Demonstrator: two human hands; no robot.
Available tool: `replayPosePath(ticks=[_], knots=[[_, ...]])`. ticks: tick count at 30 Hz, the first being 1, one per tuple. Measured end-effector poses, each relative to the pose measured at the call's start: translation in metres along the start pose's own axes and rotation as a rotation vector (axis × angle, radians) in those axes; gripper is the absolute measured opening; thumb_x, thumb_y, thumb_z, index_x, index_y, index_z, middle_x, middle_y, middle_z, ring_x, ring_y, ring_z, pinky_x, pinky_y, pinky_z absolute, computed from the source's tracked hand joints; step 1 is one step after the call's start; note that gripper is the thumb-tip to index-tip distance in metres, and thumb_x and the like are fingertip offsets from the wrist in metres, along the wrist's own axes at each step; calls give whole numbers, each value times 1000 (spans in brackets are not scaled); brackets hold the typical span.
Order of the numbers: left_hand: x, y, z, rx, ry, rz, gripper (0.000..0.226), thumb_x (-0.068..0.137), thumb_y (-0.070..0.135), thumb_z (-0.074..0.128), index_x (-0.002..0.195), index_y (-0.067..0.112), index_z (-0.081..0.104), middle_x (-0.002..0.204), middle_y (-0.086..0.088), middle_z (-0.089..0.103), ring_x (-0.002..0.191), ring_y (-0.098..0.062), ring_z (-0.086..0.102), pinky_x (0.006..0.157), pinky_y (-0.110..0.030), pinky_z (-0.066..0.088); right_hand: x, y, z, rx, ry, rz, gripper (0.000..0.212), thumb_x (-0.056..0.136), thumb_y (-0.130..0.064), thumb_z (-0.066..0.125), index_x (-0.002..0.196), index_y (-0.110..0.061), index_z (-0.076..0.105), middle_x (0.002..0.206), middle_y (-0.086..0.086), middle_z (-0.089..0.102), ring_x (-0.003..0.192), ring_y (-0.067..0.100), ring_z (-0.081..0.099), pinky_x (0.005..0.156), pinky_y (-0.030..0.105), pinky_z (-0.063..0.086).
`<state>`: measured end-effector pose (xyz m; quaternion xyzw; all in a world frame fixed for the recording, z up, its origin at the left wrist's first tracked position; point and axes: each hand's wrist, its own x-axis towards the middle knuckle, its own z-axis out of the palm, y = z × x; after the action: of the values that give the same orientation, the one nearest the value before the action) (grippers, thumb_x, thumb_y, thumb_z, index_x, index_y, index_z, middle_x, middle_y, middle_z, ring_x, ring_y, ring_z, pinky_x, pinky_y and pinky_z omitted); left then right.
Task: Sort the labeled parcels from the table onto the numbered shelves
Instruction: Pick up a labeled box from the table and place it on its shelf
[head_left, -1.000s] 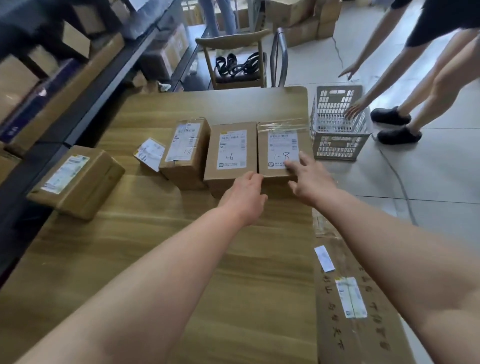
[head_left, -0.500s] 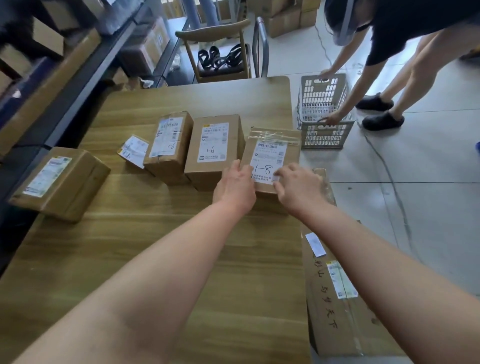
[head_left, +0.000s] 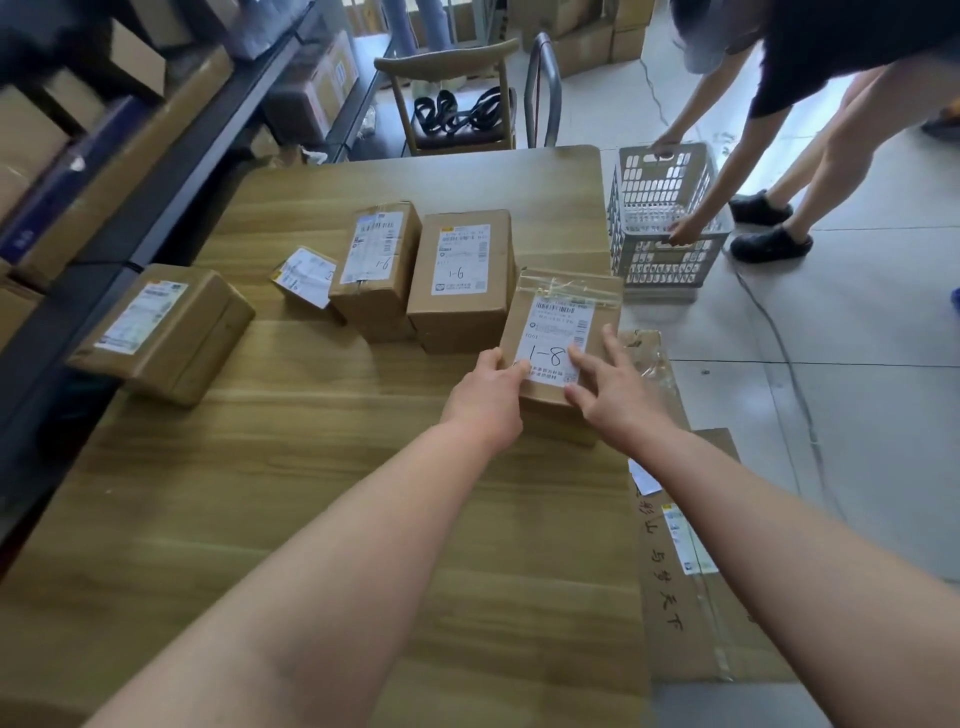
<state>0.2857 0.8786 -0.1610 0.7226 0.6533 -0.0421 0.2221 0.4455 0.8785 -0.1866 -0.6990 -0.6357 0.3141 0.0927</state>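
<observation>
Grey tiled floor (head_left: 857, 395), wooden chair (head_left: 447, 78)

Wooden tabletop (head_left: 311, 467) | large box (head_left: 161, 332) at 9 o'clock, near left edge | small packet (head_left: 306, 275) at 11 | taped box (head_left: 374, 270) and 1-6 box (head_left: 460, 280) side by side at 12 | 1-8 parcel (head_left: 558, 332) at 2, by right edge

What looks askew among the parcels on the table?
The small flat parcel sits crooked beside the neighbouring box, not squared with the row. The 1-8 parcel, between the left hand and right hand, is skewed out of the row.
</observation>
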Motion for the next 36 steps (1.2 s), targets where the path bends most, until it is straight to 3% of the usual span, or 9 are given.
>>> replayPosePath(ticks=[10, 16, 23, 26, 30, 33, 36], knots=[[-115, -64, 30, 14, -32, 43, 71, 91, 3, 53, 152, 30, 29, 159, -6, 13, 136, -30, 37, 109, -34, 35, -103, -30, 63, -25, -50, -14, 58, 96, -38, 52, 149, -37, 28, 161, -8, -12, 139, 26, 35, 104, 39, 38], [-182, -106, 40, -15, -53, 39, 68, 91, 3, 51, 150, 29, 32, 155, -8, 17, 131, -32, 42, 109, -35, 37, -154, -58, 97, -59, -91, -66, 59, 95, -38, 56, 148, -37, 30, 161, -9, -10, 143, 20, 28, 108, 39, 35], [-244, -145, 43, 8, -42, 45, 42, 95, 13, 50, 133, 30, 56, 124, -4, 40, 106, -30, 56, 91, -37, 47, -211, -73, 133, -114, -140, -196, 59, 94, -35, 58, 146, -36, 33, 161, -12, -7, 143, 16, 29, 103, 32, 37], [-245, -167, 43, -140, 22, -14, 36, 96, 25, 53, 131, 31, 58, 122, -1, 49, 110, -26, 57, 93, -36, 47, -226, -72, 140, -127, -171, -250, 61, 94, -34, 58, 148, -36, 30, 160, -17, -5, 141, 14, 32, 102, 32, 39], [-234, -183, 54, -520, -70, -228, 72, 94, 37, 58, 155, 26, 20, 153, -5, 37, 133, -27, 44, 111, -45, 37, -221, -75, 141, 6, -141, -131, 79, 92, -32, 61, 154, -28, 12, 161, -9, -10, 145, 17, 21, 111, 36, 30], [-237, -170, 73, -881, -137, -262, 55, 100, 26, 52, 150, 17, 30, 144, -8, 49, 122, -20, 52, 108, -37, 41, -205, -80, 144, 186, -118, -83, 76, 94, -26, 58, 154, -22, 11, 162, 2, 8, 147, 18, 15, 116, 32, 16], [-236, -160, 83, -1042, -44, -273, 47, 103, 16, 45, 148, 20, 34, 137, -3, 55, 114, -14, 54, 100, -28, 43, -189, -82, 142, 265, -172, -101, 75, 96, -21, 56, 155, -28, 9, 159, -1, 20, 144, 17, 24, 117, 34, 21]])
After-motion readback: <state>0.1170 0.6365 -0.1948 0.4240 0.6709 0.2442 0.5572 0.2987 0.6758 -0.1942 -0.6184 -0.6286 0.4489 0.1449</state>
